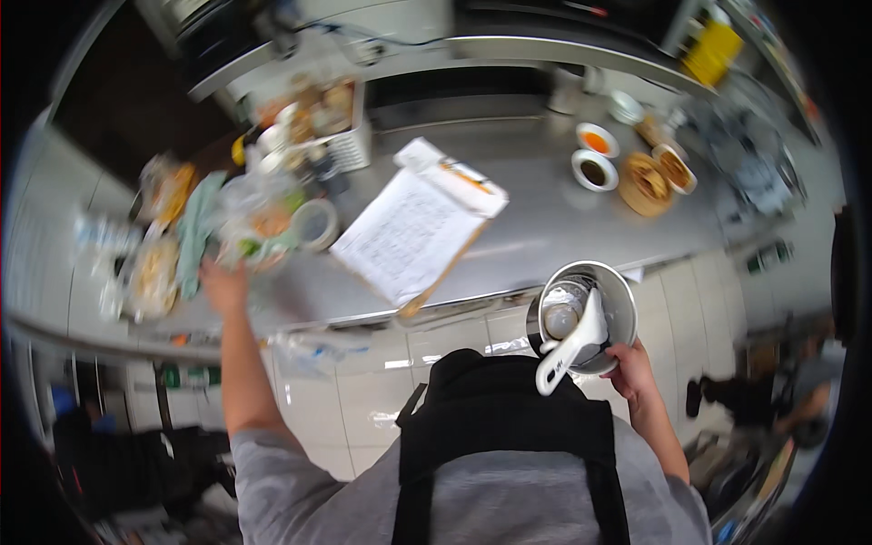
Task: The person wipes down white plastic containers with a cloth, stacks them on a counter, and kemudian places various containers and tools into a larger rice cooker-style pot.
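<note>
My right hand grips a stainless steel pot by its side, in front of the counter's edge. A white plastic spoon leans in the pot, its handle hanging over the rim towards me. What lies in the bottom of the pot is hard to make out. My left hand reaches to the left end of the counter, beside a pale green cloth and clear plastic bags of food. Blur hides its fingers, so I cannot tell whether it touches either.
A clipboard with a handwritten sheet lies on the steel counter. Bowls of orange sauce and dark sauce stand near a round wooden container. A white basket holds jars. Other people are behind me.
</note>
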Demonstrator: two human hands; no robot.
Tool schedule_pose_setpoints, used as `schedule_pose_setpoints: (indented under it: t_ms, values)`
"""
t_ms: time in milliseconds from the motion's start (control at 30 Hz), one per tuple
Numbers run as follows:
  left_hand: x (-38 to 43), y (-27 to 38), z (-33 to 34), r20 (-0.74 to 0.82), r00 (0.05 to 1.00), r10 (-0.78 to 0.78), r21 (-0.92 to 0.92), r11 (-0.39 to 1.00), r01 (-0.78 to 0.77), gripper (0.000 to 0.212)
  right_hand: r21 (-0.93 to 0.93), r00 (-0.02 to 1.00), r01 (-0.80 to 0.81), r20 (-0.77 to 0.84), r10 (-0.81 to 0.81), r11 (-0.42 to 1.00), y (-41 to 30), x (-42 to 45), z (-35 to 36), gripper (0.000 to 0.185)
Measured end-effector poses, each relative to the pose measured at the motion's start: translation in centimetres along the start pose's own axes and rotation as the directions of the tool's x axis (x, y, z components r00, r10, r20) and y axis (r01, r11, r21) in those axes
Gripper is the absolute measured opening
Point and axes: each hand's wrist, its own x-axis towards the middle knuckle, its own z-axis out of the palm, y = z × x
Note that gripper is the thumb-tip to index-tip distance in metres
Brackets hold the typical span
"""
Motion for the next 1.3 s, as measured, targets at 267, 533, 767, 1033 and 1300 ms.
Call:
schedule_pose_setpoints:
  t_ms: [267,533,767,1033,1300]
  values:
    - [3.0,-3.4,4.4,0.235,0.927,-0.292,0.199,0.948,0.249,0.101,0.315,0.944,0.038,-0.323,0.069,0.948,5.3,-1.2,-7.2,0.034]
    - [2.7,-2.3,4.1,0.325,0.902,-0.285,0.037,0.957,0.289,0.090,0.506,0.849,0.140,-0.504,0.160,0.851,6.1,0.6,-14.1,0.022]
    - [2.8,-5.4,3.6,0.431,0.786,-0.443,-0.324,0.738,0.593,0.091,0.590,0.860,0.205,-0.489,0.144,0.781,1.8,6.0,-19.3,0.025]
    - [-2.5,-7.6,-2.7,0.633,0.738,-0.232,-0.767,-0.063,0.638,0.074,0.582,0.849,0.289,-0.523,0.078,0.760,-3.6,9.6,-21.7,0.022]
    - [-13.5,9.6,-7.6,0.415,0.628,0.659,-0.413,-0.478,0.775,0.070,0.556,0.855,0.296,-0.517,0.044,0.777,-4.5,9.2,-25.0,0.030]
